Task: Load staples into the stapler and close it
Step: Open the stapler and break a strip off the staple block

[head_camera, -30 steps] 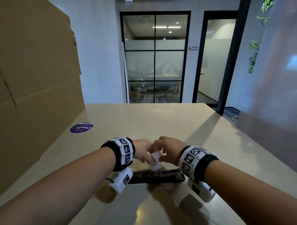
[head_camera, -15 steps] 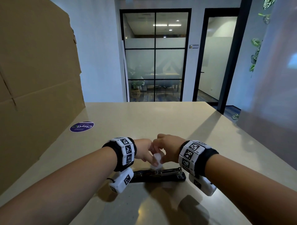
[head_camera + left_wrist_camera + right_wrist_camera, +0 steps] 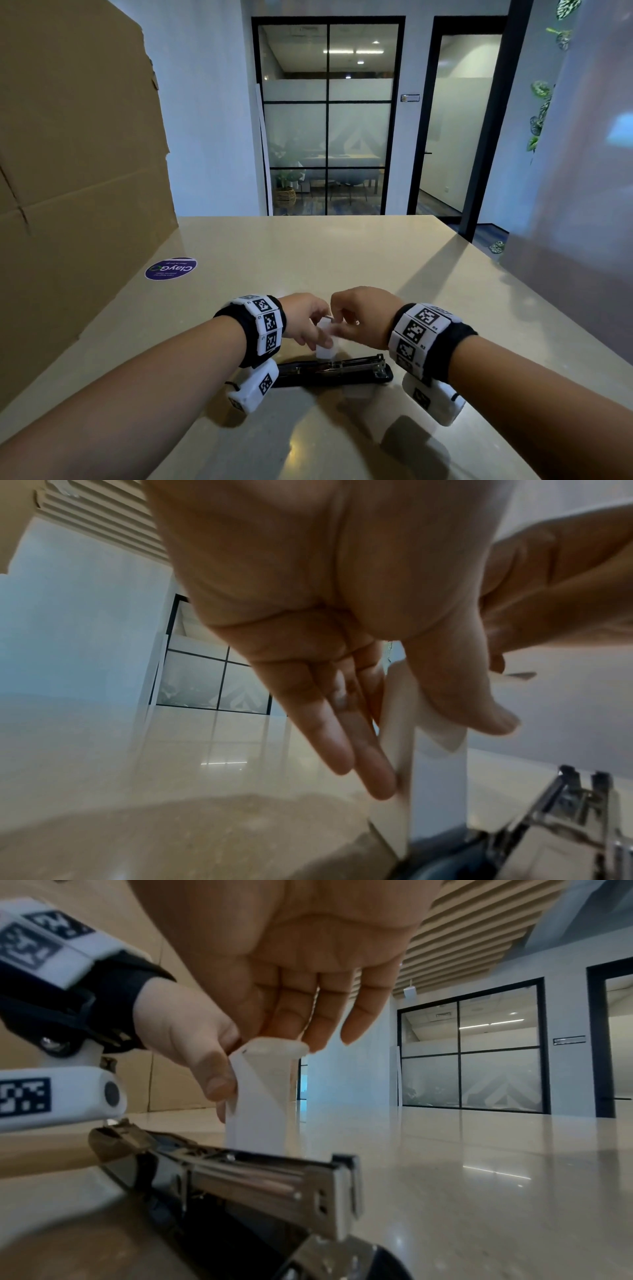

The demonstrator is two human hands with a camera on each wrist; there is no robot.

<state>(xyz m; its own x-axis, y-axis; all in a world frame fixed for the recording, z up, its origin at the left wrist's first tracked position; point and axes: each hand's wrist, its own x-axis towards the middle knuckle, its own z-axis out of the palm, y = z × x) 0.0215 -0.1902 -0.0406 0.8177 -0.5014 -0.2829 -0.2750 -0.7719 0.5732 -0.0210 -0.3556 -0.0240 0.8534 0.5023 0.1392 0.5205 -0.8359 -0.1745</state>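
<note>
Since the earlier frames the two hands have stayed together over the stapler, the right one lifting slightly at the top of the small white box, while the stapler has not moved.

The stapler point(image 3: 334, 371) lies open on the table point(image 3: 342, 260) in the lower middle of the head view, long axis running left to right across the frame. Its metal magazine channel faces up, with the metal front end at the right and the other end hidden under the left wrist camera.

Just above its middle stands the small white box point(image 3: 326, 341), upright, long axis vertical, lower end close over the channel; whether it touches the metal cannot be told. The left hand point(image 3: 303, 320) holds the box, thumb pressed on one face and straight fingers point(image 3: 346, 739) along the opposite side. The right hand point(image 3: 363, 315) has its fingertips point(image 3: 318, 1031) curled down at the box's top end, pinching there; what exactly it pinches is too small to tell.

At the left of the frame a large cardboard sheet point(image 3: 75, 164) stands on edge, with a round purple sticker point(image 3: 171, 268) on the table beside it.
</note>
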